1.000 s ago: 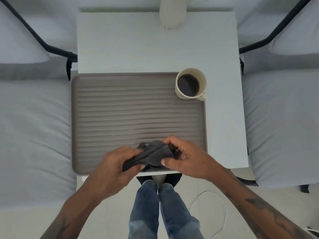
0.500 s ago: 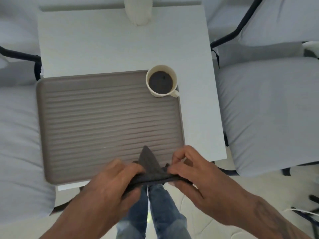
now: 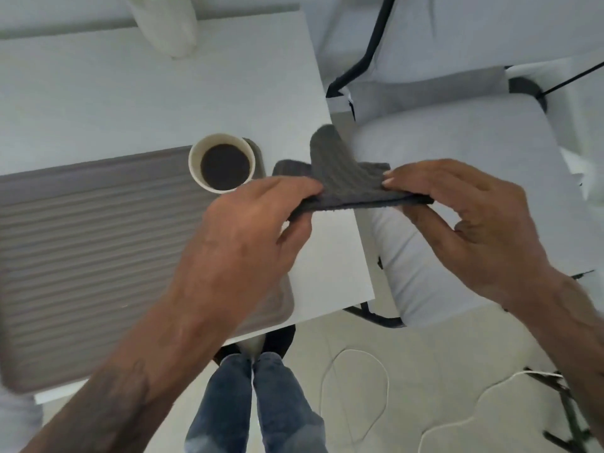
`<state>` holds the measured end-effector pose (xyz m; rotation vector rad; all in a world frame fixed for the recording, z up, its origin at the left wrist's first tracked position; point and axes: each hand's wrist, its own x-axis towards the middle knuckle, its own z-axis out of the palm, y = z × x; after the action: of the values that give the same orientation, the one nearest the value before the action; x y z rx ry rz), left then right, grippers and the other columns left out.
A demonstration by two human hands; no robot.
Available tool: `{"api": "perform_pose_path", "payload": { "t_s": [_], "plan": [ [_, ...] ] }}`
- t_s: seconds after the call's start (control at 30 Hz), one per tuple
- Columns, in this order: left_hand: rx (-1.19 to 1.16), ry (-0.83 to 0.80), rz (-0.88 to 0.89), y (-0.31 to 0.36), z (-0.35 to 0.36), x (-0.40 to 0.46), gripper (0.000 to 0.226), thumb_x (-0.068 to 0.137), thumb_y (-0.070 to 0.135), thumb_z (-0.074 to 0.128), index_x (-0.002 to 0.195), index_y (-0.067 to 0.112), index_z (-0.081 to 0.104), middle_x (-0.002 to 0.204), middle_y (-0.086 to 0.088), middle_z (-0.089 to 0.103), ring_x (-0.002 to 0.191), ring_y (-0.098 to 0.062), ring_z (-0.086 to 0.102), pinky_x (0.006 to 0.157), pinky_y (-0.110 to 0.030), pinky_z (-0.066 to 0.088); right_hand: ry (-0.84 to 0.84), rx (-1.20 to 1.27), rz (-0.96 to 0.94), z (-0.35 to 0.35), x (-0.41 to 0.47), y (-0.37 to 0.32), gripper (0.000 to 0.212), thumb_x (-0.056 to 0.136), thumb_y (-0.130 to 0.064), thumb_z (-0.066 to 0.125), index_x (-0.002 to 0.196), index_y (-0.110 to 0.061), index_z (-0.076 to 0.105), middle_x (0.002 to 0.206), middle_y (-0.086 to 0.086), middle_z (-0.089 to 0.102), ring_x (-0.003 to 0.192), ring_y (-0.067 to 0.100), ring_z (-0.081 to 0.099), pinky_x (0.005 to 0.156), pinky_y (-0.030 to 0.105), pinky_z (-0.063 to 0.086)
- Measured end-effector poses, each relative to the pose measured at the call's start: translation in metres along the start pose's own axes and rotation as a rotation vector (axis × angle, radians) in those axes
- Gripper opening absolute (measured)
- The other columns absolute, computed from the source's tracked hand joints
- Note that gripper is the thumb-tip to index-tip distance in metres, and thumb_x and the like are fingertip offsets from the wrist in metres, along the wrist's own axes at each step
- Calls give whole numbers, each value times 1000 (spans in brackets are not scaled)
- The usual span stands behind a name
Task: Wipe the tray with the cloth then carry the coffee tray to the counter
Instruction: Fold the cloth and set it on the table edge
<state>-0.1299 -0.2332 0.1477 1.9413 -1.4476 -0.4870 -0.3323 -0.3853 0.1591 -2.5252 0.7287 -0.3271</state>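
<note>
A dark grey cloth [image 3: 340, 178] is stretched between my two hands, above the table's right edge. My left hand [image 3: 242, 237] pinches its left end and my right hand [image 3: 474, 223] pinches its right end; a fold of the cloth stands up in the middle. The ribbed grey-brown tray [image 3: 98, 243] lies on the white table [image 3: 137, 93] at the left, partly under my left forearm. A cream cup of black coffee [image 3: 224, 166] stands on the tray's far right corner.
Pale grey cushioned chairs [image 3: 457, 152] with black frames stand to the right of the table. A white vase-like object [image 3: 166, 21] stands at the table's far edge. White cables [image 3: 356, 387] lie on the floor by my legs [image 3: 255, 407].
Both hands have lifted the cloth off the tray's near edge and carried it up and right, spreading it out between them. The view has swung to the right.
</note>
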Motion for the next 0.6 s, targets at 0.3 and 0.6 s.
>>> {"api": "perform_pose_path", "payload": {
  "t_s": [0.3, 0.6],
  "plan": [
    [438, -301, 180, -77, 141, -48, 34, 59, 7, 90, 91, 12, 79, 118, -12, 74, 112, -30, 70, 96, -42, 55, -211, -99, 59, 140, -93, 74, 32, 99, -14, 54, 128, -4, 65, 144, 12, 54, 139, 29, 47, 102, 49, 50],
    [430, -300, 187, -76, 144, -60, 39, 81, 22, 74, 118, 8, 73, 127, -12, 70, 120, -27, 66, 105, -42, 50, -254, -303, 74, 175, -83, 49, 52, 103, -34, 38, 147, -7, 43, 157, 11, 37, 147, 27, 33, 114, 49, 37]
  ]
}}
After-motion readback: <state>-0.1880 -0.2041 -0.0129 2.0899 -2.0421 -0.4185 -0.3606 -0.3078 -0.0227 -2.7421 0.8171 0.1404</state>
